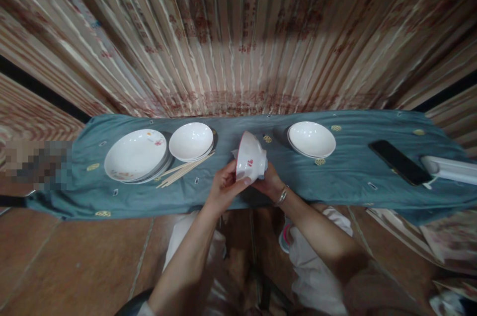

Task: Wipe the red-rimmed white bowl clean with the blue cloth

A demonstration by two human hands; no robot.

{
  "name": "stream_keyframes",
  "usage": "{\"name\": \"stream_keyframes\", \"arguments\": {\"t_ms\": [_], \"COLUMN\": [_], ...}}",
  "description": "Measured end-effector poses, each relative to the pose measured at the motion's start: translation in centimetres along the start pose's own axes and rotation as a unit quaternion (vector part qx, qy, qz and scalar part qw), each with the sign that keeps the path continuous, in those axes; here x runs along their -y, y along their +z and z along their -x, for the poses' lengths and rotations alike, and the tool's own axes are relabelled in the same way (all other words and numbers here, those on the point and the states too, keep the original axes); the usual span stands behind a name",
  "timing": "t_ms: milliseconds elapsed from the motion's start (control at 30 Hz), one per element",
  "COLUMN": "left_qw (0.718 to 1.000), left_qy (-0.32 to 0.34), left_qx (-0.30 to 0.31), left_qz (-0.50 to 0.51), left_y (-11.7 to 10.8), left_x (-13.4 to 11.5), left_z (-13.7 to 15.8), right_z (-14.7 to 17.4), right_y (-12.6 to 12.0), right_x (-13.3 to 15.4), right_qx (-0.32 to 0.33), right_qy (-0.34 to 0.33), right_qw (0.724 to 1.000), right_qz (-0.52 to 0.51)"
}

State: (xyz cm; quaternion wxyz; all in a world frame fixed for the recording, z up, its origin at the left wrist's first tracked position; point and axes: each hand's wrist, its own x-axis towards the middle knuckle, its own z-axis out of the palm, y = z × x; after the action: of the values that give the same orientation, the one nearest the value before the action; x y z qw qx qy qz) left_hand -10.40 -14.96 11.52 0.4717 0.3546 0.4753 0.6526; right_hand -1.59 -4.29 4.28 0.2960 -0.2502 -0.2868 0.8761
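Above the middle of the cloth, a white bowl (249, 159) with a red rim and a red mark is tipped on its side, its mouth facing left. My left hand (225, 184) is closed on its rim, thumb across the outside. My right hand (270, 182), with a bracelet at the wrist, reaches behind the bowl near its foot; it touches the bowl, and most of its fingers are hidden. A pale, thin scrap like tissue or cloth (234, 154) peeks out at the bowl's left edge; how it is held does not show.
On the teal tablecloth (141, 201) stand a stack of plates (134, 154), stacked white bowls (191, 141) with several chopsticks (184, 171) in front, and more bowls (312, 138) to the right. A black phone (398, 161) lies near a white device (450, 169). Behind hangs a curtain (238, 47).
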Motion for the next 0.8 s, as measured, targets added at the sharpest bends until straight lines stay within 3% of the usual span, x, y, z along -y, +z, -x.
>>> {"name": "stream_keyframes", "arguments": {"t_ms": [133, 267, 400, 800], "left_qw": [0.998, 0.994, 0.991, 0.973], "left_qy": [-0.030, -0.067, -0.092, -0.054], "left_qx": [-0.032, -0.080, -0.092, -0.170], "left_qz": [0.040, 0.014, 0.018, 0.147], "left_y": [-0.8, -1.2, -1.1, -0.6], "left_x": [0.4, 0.5, 0.2, -0.8], "left_z": [-0.1, 0.0, 0.1, -0.6], "right_z": [0.0, 0.5, 0.8, 0.1], "right_y": [0.1, 0.3, 0.1, 0.3], "right_x": [0.7, 1.4, 1.7, -0.2], "right_qx": [-0.052, -0.036, -0.035, -0.062], "right_qy": [0.001, -0.015, -0.026, -0.049], "right_qw": [0.997, 0.994, 0.991, 0.988], "right_qz": [0.050, 0.098, 0.129, 0.136]}}
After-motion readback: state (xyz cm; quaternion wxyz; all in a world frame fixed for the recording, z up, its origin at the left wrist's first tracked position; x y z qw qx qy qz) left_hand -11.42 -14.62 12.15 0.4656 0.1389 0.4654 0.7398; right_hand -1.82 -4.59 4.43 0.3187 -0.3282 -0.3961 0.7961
